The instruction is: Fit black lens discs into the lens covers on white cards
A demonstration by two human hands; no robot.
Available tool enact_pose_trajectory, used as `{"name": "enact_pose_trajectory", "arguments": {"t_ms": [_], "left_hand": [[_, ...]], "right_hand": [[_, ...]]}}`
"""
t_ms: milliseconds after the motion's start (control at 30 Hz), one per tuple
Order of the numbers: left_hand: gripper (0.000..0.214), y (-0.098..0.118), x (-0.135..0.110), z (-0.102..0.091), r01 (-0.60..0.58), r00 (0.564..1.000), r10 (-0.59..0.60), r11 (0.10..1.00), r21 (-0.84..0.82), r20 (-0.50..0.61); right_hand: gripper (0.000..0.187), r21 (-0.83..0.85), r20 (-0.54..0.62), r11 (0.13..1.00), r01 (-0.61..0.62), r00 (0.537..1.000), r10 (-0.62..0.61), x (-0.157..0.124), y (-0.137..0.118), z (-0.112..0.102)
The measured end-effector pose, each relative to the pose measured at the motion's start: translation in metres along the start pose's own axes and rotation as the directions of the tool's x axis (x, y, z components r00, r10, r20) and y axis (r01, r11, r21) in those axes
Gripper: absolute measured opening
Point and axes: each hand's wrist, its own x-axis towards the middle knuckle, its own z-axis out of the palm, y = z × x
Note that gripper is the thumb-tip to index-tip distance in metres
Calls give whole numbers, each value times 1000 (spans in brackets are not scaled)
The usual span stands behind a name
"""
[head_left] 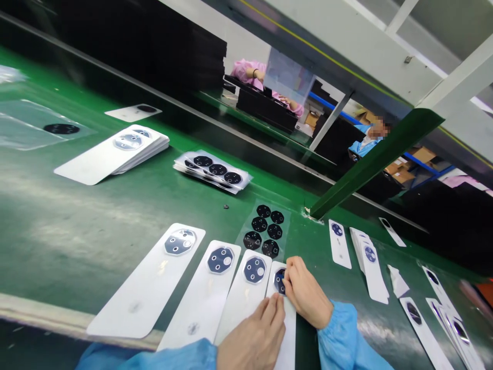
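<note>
Four long white panels lie side by side along the near bench edge, each with a dark blue octagonal piece at its far end. My right hand (306,293) is closed, its fingertips pinched at the right edge of the octagonal sticker (279,280) on the rightmost panel (289,329). That sticker is partly covered by the fingers. My left hand (254,334) lies over the same panel, fingers stretched together and tips just below the sticker; its thumb is hidden. Beside it is another white panel (239,303). A clear sheet with several black octagons (259,224) lies just beyond.
On the green bench (127,205) stand a stack of white panels (96,159) and a pile of octagon sheets (215,169). More panels (372,267) lie right, near a crumpled white scrap (397,281). A green post (370,167) slants up behind. People sit beyond.
</note>
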Motion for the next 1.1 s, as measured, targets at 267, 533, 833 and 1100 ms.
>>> {"name": "enact_pose_trajectory", "arguments": {"t_ms": [267,533,833,1100], "left_hand": [[27,-2,2,2,-19,999,21,999,-51,42],[30,-11,0,-14,-27,997,35,994,-110,68],[33,-31,-26,-20,75,996,-70,992,-106,56],[31,-33,-33,-11,47,998,-43,993,-109,39]], "right_hand": [[14,477,-55,867,-147,979,196,-38,-23,-14],[18,302,84,873,-383,923,376,31,-28,-9],[7,109,190,947,-301,942,278,72,-23,4],[10,8,256,968,-250,937,240,78,-25,0]]}}
